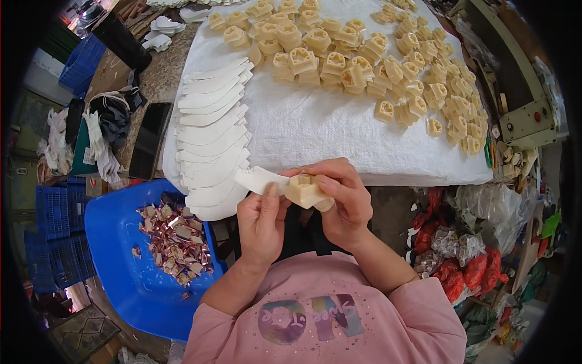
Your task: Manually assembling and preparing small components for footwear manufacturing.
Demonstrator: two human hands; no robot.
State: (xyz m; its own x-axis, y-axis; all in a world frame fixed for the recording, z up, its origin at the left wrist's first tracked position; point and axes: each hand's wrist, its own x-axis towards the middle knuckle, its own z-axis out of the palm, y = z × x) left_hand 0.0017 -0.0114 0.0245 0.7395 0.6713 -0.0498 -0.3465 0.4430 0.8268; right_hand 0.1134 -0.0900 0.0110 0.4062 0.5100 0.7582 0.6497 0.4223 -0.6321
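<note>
My left hand (262, 221) pinches a flat white curved strip (257, 179) by its near end. My right hand (341, 197) grips a cream plastic block (305, 190) with a square hollow in its top. The strip's end meets the block between my two hands, just off the near edge of the table. A fanned row of the same white strips (212, 130) lies on the white woven sheet (315, 130) to the left. Several cream blocks (364, 67) are heaped across the far part of the sheet.
A blue plastic tub (118, 242) at lower left holds copper-coloured scraps (176, 242). A black phone (148, 141) lies on the table's left edge by rags. Blue crates (51, 212) stand at far left. Red and clear bags (479, 242) pile at right, under a green machine (527, 118).
</note>
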